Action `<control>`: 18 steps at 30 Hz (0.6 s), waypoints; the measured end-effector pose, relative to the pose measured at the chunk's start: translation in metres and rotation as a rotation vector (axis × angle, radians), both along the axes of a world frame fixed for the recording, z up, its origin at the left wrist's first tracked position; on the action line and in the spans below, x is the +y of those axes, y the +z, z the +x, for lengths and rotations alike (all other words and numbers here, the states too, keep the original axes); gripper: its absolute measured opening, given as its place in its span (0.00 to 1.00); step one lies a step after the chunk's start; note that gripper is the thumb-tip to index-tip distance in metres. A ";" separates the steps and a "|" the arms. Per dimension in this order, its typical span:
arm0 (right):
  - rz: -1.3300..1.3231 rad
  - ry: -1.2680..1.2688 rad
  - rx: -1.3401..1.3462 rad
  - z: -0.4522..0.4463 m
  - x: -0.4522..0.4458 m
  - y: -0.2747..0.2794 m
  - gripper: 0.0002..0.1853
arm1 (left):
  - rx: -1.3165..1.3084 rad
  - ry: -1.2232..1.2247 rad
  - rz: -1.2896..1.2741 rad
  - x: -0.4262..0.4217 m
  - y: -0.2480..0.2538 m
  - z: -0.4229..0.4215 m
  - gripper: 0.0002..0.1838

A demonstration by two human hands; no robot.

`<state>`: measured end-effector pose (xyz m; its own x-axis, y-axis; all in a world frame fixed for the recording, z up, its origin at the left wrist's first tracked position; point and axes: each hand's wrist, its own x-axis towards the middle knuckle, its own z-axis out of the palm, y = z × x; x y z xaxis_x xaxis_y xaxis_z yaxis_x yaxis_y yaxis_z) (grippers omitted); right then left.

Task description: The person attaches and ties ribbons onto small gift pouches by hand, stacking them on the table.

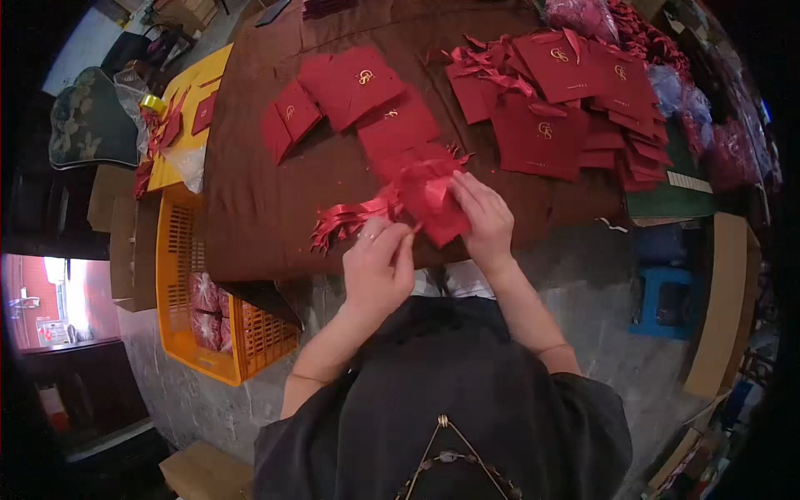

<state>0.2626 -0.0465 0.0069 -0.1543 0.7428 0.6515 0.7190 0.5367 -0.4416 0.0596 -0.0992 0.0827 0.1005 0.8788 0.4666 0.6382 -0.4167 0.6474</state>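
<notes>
Hands (487, 218) and bag (442, 218) near table edge (279, 262)

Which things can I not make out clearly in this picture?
Head view:
The print under the gold logo on a stacked bag: too small to read.
Part of the red piece: covered by the right hand.
Dark red stack: cut off by the top edge.
Wrapped bundles: partly behind the crate wall.

At the near edge of the table (250, 208), a gift bag (442, 218) is right of a ribbon bundle (354, 218), with several bags (350, 90) behind and a larger bag pile (542, 142) farther right. Beside the table's near left corner, a crate (258, 340) holds packets (206, 304); a stool (667, 310) stands rightward.
</notes>
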 end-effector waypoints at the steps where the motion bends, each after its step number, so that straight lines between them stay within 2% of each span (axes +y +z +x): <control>1: -0.021 -0.068 0.013 0.003 0.004 0.001 0.29 | -0.005 0.071 0.022 -0.008 0.008 -0.003 0.03; 4: 0.057 -0.061 0.028 0.019 0.018 0.005 0.28 | 0.006 0.105 -0.013 -0.010 0.008 -0.023 0.02; 5: 0.073 -0.011 0.005 0.020 0.015 0.010 0.27 | -0.019 0.121 -0.187 -0.007 0.000 -0.029 0.07; 7: 0.091 0.008 -0.005 0.018 0.019 0.015 0.28 | -0.084 0.143 -0.286 0.008 -0.001 -0.033 0.17; 8: 0.064 0.011 0.007 0.018 0.019 0.015 0.28 | -0.087 0.062 -0.180 0.018 -0.021 -0.043 0.31; 9: 0.031 0.016 0.017 0.018 0.019 0.016 0.27 | -0.091 0.068 -0.178 0.026 -0.025 -0.041 0.31; 11: 0.051 0.031 -0.011 0.015 0.020 0.020 0.27 | -0.510 -0.020 -0.399 0.040 -0.028 -0.030 0.38; 12: 0.072 0.037 -0.036 0.013 0.022 0.022 0.27 | -0.680 -0.144 -0.505 0.042 -0.011 -0.018 0.38; 14: 0.096 0.025 -0.071 0.013 0.026 0.019 0.28 | -0.759 -0.213 -0.701 0.044 0.006 -0.003 0.31; 15: 0.119 0.008 -0.106 0.014 0.029 0.019 0.28 | -0.809 -0.208 -0.827 0.042 0.006 0.004 0.25; 17: 0.128 -0.017 -0.101 0.019 0.032 0.022 0.28 | -1.049 -0.360 -0.984 0.051 -0.010 -0.006 0.23; 18: 0.133 -0.035 -0.093 0.022 0.032 0.022 0.28 | -0.942 -0.249 -0.903 0.047 -0.014 0.002 0.20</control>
